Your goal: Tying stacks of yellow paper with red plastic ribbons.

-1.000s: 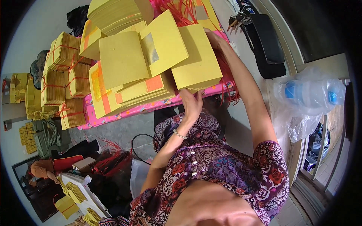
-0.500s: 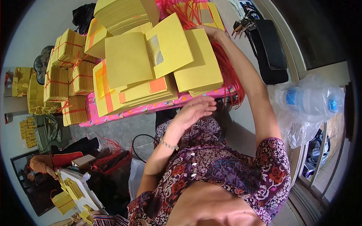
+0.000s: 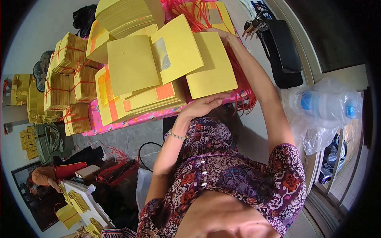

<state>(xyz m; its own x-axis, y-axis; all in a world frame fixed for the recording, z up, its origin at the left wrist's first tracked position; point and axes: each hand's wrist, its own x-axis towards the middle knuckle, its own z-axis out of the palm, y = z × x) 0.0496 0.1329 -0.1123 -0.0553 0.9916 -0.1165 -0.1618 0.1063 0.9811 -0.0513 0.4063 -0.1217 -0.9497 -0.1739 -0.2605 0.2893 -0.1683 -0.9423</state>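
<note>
The square stack of thin yellow paper sheets lay at the near right of the bench with the pink patterned cover, partly overhanging the near edge and overlapping a neighbouring yellow sheet with a small silver foil square. The left hand pressed flat-fingered against the stack's near edge from below, an open grip that supported rather than pinched. The right hand reached over to the far edge; its fingers were hidden behind the paper, so whether that grip was closed could not be told. Such a stack would likely be light but floppy, its loose sheets apt to slide and fan apart, so opposite edges squeezed together looked the soundest hold. Tied bundles of yellow paper bound with red string stood at the bench's left, and loose red strings lay beyond.
</note>
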